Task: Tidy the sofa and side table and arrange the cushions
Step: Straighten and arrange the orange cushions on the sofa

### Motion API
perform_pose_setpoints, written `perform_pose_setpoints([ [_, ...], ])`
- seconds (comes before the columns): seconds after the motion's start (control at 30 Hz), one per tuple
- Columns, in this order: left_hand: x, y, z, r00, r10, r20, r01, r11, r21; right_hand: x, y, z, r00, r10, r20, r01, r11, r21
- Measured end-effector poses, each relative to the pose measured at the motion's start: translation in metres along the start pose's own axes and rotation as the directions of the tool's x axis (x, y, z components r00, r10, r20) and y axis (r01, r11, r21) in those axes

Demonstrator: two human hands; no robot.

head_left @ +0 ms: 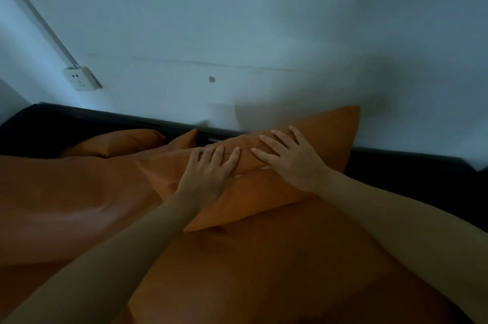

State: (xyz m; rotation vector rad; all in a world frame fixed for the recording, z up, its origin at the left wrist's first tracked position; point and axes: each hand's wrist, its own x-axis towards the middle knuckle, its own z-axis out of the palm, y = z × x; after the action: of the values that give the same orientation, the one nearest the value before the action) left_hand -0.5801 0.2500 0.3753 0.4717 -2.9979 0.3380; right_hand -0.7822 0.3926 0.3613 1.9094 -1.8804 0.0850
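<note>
- Nearest the camera, an orange cover spreads across the whole lower part of the view, smooth in the middle and lightly creased toward the left.
- Two bare forearms reach forward over this cover, one from the lower left and one from the lower right, converging toward the middle.
- The left hand lies palm down on the orange cushion, fingers straight and slightly spread, pressing its near-left part; it grips nothing.
- The right hand lies flat just beside the left one, fingers spread wide and pointing up-left, pressing the cushion's upper middle; it too has hold of nothing.
- The fingertips of the two hands are close together but apart, with a seam of the cushion running between them.
- The cushion rests on the orange cover, tilted, its far right corner raised against the wall and its near corner pointing toward the camera.
- A second orange cushion lies to the left, farther back, partly sunk into the cover and near the dark edge.
- Behind both cushions runs the dark back of the sofa, continuing on the right side as a dark strip.
- On the pale wall, at the left, a white socket sits at the end of a white cable duct that runs up to the upper left.
- A small dark mark shows on the wall near its middle.
</note>
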Motion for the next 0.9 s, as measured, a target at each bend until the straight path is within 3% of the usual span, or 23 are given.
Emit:
perform_pose_setpoints([
  [0.27,-0.013,0.08,-0.008,0.996,0.075,-0.049,-0.075,0.997,0.001,-0.097,-0.014,-0.028,0.986,0.165,0.014,-0.164,0.986,-0.035],
  [0.4,-0.01,0.104,-0.025,0.98,0.178,-0.092,-0.178,0.984,0.009,-0.132,-0.014,-0.053,0.971,0.239,0.005,-0.238,0.97,-0.055],
  [0.57,-0.009,0.149,-0.038,0.945,0.315,-0.085,-0.318,0.948,-0.016,-0.191,-0.015,-0.082,0.937,0.332,0.107,-0.326,0.943,-0.069],
  [0.7,0.002,0.187,-0.039,0.873,0.472,-0.125,-0.478,0.878,-0.027,-0.24,-0.031,-0.105,0.853,0.497,0.159,-0.482,0.867,-0.126],
  [0.9,0.025,0.257,-0.05,0.71,0.678,-0.189,-0.691,0.723,-0.004,-0.312,-0.054,-0.13,0.659,0.727,0.195,-0.688,0.687,-0.236],
])
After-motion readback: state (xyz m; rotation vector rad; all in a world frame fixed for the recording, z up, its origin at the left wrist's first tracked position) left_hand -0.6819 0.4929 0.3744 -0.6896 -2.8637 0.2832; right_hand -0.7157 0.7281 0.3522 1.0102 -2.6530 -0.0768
